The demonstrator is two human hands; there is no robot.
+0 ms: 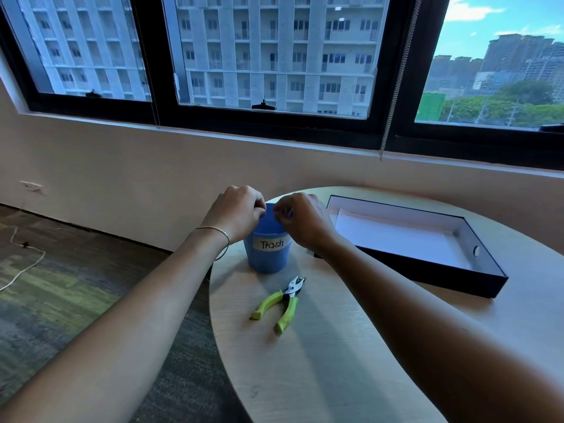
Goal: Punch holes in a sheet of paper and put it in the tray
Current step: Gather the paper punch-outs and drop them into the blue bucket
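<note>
Table [335, 361], left hand [236, 209], right hand [305, 219] over cup [268, 261], punch [282, 300], tray [427, 274]

The table [335, 361] is pale wood grain, matt. The cup [268, 261] is smooth blue plastic with a white paper label [271, 244]. At its six o'clock, the hole punch [282, 300]: shiny metal head, lime plastic handles. At three o'clock, a matt dark card tray [427, 270] holding white paper [393, 236].
</note>
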